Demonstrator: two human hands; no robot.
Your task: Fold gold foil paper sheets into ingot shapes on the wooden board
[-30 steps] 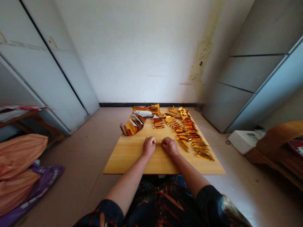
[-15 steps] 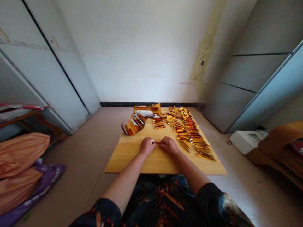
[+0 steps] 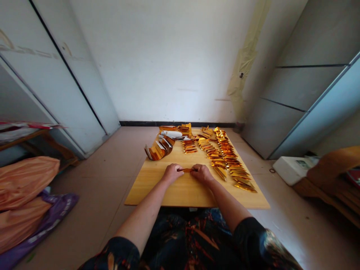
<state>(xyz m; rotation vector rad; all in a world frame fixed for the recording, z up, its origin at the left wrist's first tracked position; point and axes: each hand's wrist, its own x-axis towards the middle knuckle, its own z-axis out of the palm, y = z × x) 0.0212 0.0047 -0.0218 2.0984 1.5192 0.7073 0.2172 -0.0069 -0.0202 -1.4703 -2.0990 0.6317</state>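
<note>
My left hand [image 3: 172, 173] and my right hand [image 3: 201, 174] rest on a pale wooden board [image 3: 157, 191], pinching the two ends of a narrow folded gold foil strip [image 3: 186, 170]. Beyond my right hand, rows of folded gold foil pieces [image 3: 225, 159] run toward the far edge. The nearest piece [image 3: 219, 173] lies a short way from my right hand. A curved stack of gold foil sheets [image 3: 159, 152] sits at the far left of the board, with a white roll [image 3: 171, 134] behind it.
Orange bags [image 3: 25, 183] and a purple bag [image 3: 53, 217] lie on the floor to the left. A white box [image 3: 294, 169] and curved wooden furniture [image 3: 334, 168] stand to the right. Pale cabinet doors [image 3: 309, 101] flank the board.
My hands have drawn slightly apart, and more of the gold strip shows between them. The view has shifted slightly.
</note>
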